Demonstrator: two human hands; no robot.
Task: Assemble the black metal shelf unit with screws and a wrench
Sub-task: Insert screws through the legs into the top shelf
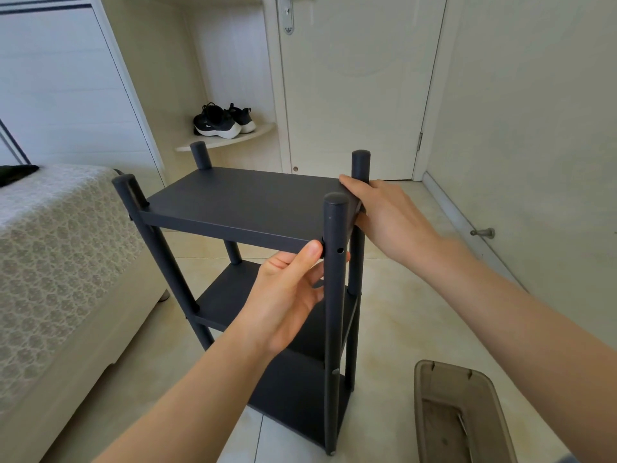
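Note:
A black metal shelf unit (240, 208) stands upright on the tiled floor, with three shelves between round posts. My left hand (287, 295) pinches something small and dark, seemingly a screw, at the front right corner of the top shelf, against the near right post (334, 295). An empty hole shows on that post just right of my thumb. My right hand (384, 212) grips the right end of the top shelf between the two right posts. No wrench is in view.
A bed with a patterned cover (60, 262) stands close on the left. A brown plastic tray (460, 416) lies on the floor at the lower right. Behind are a closed door (354, 88), a corner shelf with black sneakers (223, 121), and a wall doorstop (482, 232).

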